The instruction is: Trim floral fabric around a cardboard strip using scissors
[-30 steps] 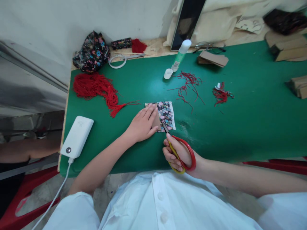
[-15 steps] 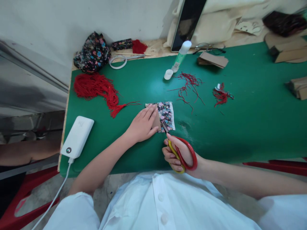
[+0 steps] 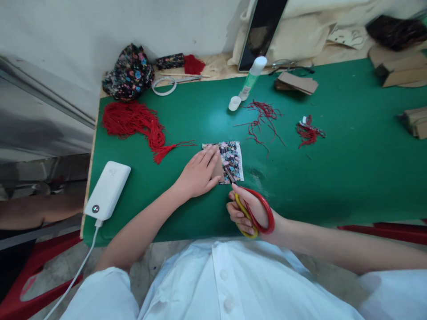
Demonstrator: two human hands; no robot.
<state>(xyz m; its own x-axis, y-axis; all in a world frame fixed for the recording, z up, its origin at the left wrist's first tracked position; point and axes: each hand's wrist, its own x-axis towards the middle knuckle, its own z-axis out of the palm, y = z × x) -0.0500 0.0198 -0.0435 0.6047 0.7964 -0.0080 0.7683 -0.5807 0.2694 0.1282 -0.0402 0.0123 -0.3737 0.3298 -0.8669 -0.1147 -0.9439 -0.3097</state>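
A small piece of dark floral fabric (image 3: 234, 156) with a frayed white right edge lies on the green table. On its left part rests a brown cardboard piece (image 3: 218, 171), partly covered by my left hand (image 3: 199, 172), which lies flat with its fingers stretched out. My right hand (image 3: 248, 211) is wrapped round the handles of scissors (image 3: 269, 213), one red and one yellow. Their blades point up and left over the lower middle of the fabric, beside the cardboard. Whether the blade tips touch the cloth, I cannot tell.
Red tassels (image 3: 133, 120), a white power bank (image 3: 108, 191) and a tape roll (image 3: 164, 86) are on the left. Behind the fabric stand a glue stick (image 3: 252, 78) and its cap (image 3: 234, 103), near red thread scraps (image 3: 263, 111). Cardboard pieces (image 3: 296, 83) lie at the back right.
The scissors and my right hand have shifted very slightly. My left hand, the cardboard and the fabric have stayed in place.
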